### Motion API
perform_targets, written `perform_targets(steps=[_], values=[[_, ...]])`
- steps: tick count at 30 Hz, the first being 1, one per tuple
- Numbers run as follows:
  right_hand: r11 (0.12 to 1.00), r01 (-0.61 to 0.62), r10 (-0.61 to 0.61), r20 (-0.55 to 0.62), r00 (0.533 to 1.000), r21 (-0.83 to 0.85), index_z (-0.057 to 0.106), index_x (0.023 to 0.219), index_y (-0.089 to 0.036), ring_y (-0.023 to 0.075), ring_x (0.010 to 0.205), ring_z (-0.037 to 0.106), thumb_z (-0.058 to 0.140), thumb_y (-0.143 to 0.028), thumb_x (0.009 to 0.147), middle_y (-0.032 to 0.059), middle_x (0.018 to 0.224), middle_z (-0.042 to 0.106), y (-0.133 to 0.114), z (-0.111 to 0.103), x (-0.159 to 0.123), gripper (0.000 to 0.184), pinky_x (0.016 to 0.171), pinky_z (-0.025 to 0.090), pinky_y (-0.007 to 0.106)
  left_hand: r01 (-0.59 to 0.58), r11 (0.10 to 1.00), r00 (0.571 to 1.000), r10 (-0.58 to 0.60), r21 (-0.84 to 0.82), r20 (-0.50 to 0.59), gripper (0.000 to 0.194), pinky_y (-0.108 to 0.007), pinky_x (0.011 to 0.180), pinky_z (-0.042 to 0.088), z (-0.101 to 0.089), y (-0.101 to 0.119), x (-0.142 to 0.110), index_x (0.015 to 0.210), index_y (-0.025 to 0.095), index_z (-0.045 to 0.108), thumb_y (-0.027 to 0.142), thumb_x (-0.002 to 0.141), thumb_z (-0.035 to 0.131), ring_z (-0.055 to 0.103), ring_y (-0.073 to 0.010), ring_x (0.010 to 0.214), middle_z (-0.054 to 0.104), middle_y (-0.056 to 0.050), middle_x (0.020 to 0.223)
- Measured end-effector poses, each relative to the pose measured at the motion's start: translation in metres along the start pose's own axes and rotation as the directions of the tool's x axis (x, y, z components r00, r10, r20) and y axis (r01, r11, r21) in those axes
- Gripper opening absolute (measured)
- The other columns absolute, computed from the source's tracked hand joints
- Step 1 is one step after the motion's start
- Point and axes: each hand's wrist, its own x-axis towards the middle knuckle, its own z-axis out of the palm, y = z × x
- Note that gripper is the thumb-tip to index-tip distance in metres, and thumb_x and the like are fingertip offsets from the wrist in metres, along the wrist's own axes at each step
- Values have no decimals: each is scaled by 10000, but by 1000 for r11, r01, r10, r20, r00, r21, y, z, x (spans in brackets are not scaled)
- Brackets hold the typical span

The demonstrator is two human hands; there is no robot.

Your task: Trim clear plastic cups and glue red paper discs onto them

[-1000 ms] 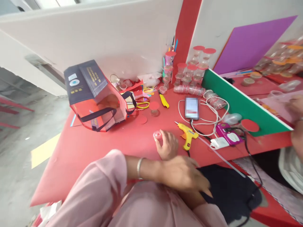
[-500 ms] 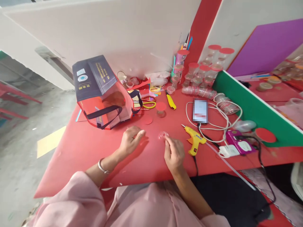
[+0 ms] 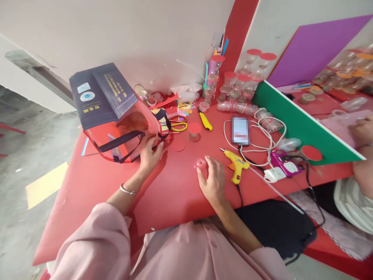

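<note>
My right hand pinches a small clear plastic cup with a red lid against the red table. Further left, my left hand reaches to the open mouth of a tipped dark-blue and red bag, with fingers curled at its rim by the black strap. A yellow glue gun lies just right of my right hand. A loose red paper disc lies between the bag and another lidded cup.
A phone with white cable, yellow scissors, a yellow cutter, stacked lidded cups and a purple device crowd the far right. A green board divides off another person's arm at the right edge.
My left hand moved from the bare table up and left to the bag's mouth. The right hand stays on the small cup. The camera shifted slightly.
</note>
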Motion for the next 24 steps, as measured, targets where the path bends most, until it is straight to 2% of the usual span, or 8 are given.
perform_targets(steps=[5,10,16,19,21,24], values=[[995,-26,36,102,994,-96,465,1499,-146,330,1311,586,542,-329,1037,204,1396,639,0,6,-1,503,1075,497,542,-84,996,992,83,9,97,196,-430,1045,510,12,-10,6,1010,202,771,320,933,636,643,-279,1162,699,-119,1211],[997,-13,26,181,983,-75,546,1429,-158,312,1198,652,560,-303,1022,168,1293,707,-9,4,8,432,1025,519,497,-179,983,979,172,48,113,192,-487,1139,439,22,-17,3,1009,210,776,307,935,628,605,-302,1243,716,-112,1222],[989,-22,14,55,998,146,546,1422,-195,289,1122,654,667,-393,969,139,1227,705,-45,6,44,509,996,553,469,-144,989,988,145,28,-56,182,-507,1151,427,16,-10,-4,1042,205,765,300,953,637,542,-316,1332,620,-153,1347],[977,-22,20,10,1000,213,544,1411,-207,278,1124,656,676,-408,966,135,1229,696,-53,17,55,505,995,565,458,-201,976,974,190,-83,-127,159,-500,1117,459,8,1,-15,1059,201,740,266,968,627,572,-306,1286,628,-154,1293],[971,-39,40,1,999,235,534,1417,-211,278,1140,660,668,-412,973,142,1242,688,-53,26,56,506,999,572,459,-237,950,971,228,-204,-64,189,-470,1075,500,5,10,-26,1140,220,709,247,990,599,621,-273,1205,649,-130,1260],[964,-50,57,-17,998,261,521,1430,-204,276,1154,666,664,-406,977,150,1248,682,-47,38,52,516,1002,579,453,-160,906,964,228,-391,135,307,-415,968,571,6,21,-39,1318,226,620,290,1030,535,667,-237,1094,622,-138,1305]])
